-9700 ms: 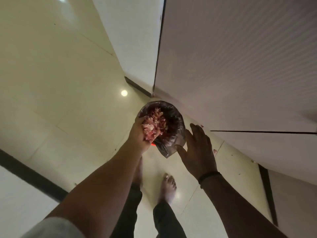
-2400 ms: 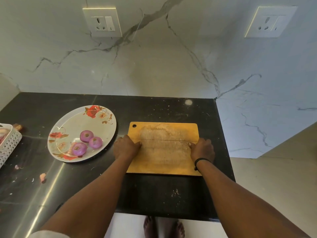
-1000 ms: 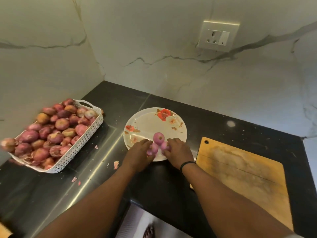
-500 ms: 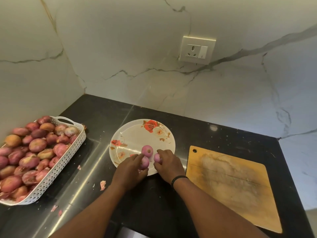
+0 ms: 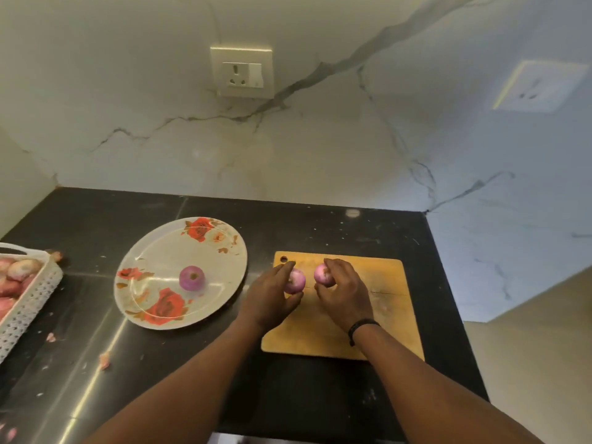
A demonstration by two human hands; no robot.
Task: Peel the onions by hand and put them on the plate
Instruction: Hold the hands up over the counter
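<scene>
Head view: left hand (image 5: 272,293) curled around a peeled purple onion (image 5: 295,281), fingers over its top and thumb below, over the far-left part of the wooden cutting board (image 5: 387,302); whether that onion touches the board, cannot tell. Just to its right, right hand (image 5: 344,291), black band at the wrist, gripping a second peeled onion (image 5: 322,274) the same way, the two onions near each other but apart. Left of the left hand, flowered plate (image 5: 221,251) on the black counter (image 5: 288,225), a third peeled onion (image 5: 191,277) sitting near its middle. Further left, at the frame edge, white perforated basket (image 5: 28,302) of unpeeled onions (image 5: 22,269). Nearer than the plate, scraps of skin (image 5: 104,360) on the counter
</scene>
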